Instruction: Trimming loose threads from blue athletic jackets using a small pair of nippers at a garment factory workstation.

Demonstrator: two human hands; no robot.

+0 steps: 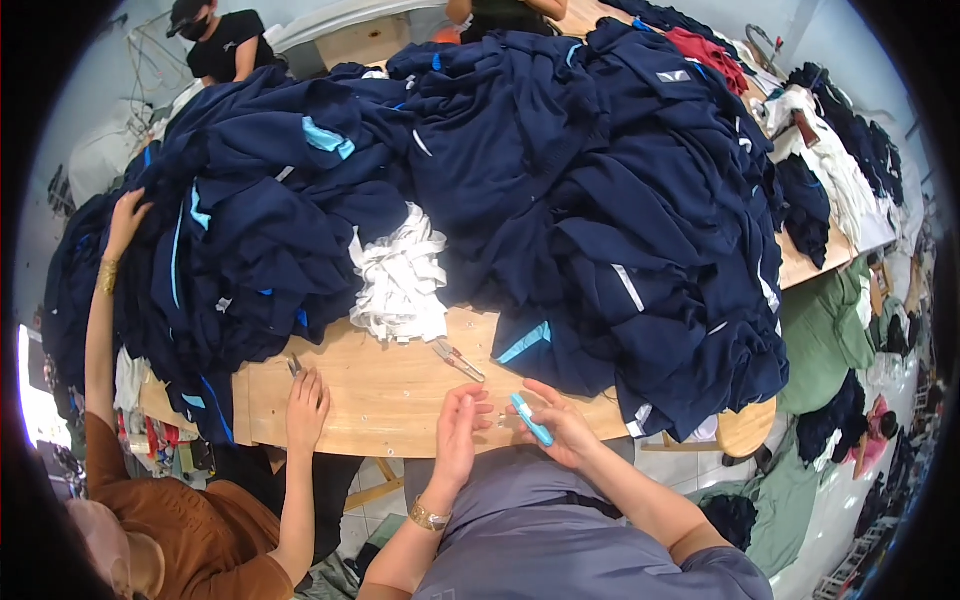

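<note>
My right hand holds a small light-blue stick-shaped thing with a pale patch on its side, between thumb and fingers, just over the table's near edge. My left hand hovers to its left, palm turned inward, with fingers stretched out and nothing in it. On the table just beyond my left hand lies a pair of thread snips. Behind the snips sits a heap of white fabric strips. A large pile of navy garments, some with light-blue trim, covers most of the wooden table.
At my left a co-worker in a brown shirt rests one hand near a second pair of snips and reaches into the pile with the other. Two more people stand across the table. Green cloth hangs at the right.
</note>
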